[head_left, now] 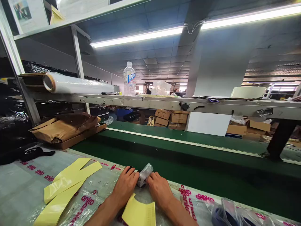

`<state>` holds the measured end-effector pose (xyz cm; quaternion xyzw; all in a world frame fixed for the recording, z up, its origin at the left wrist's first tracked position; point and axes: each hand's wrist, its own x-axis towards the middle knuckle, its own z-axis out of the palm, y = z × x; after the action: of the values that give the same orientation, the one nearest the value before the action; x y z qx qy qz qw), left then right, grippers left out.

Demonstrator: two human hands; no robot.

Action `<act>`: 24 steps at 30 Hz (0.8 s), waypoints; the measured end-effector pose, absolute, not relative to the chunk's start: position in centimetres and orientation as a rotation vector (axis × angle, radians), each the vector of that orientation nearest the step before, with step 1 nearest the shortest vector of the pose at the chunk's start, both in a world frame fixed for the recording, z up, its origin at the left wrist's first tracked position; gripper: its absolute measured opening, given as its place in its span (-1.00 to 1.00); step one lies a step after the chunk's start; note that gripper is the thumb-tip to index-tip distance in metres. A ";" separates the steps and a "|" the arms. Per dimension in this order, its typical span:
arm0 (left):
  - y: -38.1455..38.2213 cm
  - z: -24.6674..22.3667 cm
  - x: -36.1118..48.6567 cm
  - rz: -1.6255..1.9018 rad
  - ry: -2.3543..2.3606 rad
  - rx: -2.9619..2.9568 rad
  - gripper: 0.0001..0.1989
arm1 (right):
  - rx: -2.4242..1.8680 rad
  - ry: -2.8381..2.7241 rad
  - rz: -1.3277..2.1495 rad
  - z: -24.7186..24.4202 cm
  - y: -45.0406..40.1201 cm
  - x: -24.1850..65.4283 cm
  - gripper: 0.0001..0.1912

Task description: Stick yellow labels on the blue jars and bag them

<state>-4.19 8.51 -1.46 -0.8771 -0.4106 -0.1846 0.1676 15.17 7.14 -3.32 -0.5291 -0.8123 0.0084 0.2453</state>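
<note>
At the front of the bench, my left hand (127, 183) and my right hand (160, 188) are close together, fingers curled. Between them they grip a small, crumpled clear plastic bag (145, 174). Something dark shows at its lower part and by my left fingertips, but its kind is hidden. A curved piece of yellow paper (139, 212) lies just below the hands. To the left, several glossy yellow strips (68, 185) overlap on the plastic-covered bench (103, 191).
Beyond the bench runs a green conveyor belt (169, 157). Brown paper packaging (68, 127) and a black cloth item (28, 153) lie at left; a bagged dark blue item (225, 215) is at front right. A shelf (160, 103) above carries a plastic roll (80, 84) and bottle (129, 80).
</note>
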 end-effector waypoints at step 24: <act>9.1 3.4 -1.7 -0.534 -1.659 -2.416 -0.61 | -1.375 -1.343 0.460 -0.6 10.5 14.2 -0.90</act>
<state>-1.67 9.07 3.42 -0.8084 -0.5550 -0.1786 0.0813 14.24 10.50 -0.64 -0.5808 -0.5675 0.1943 0.5502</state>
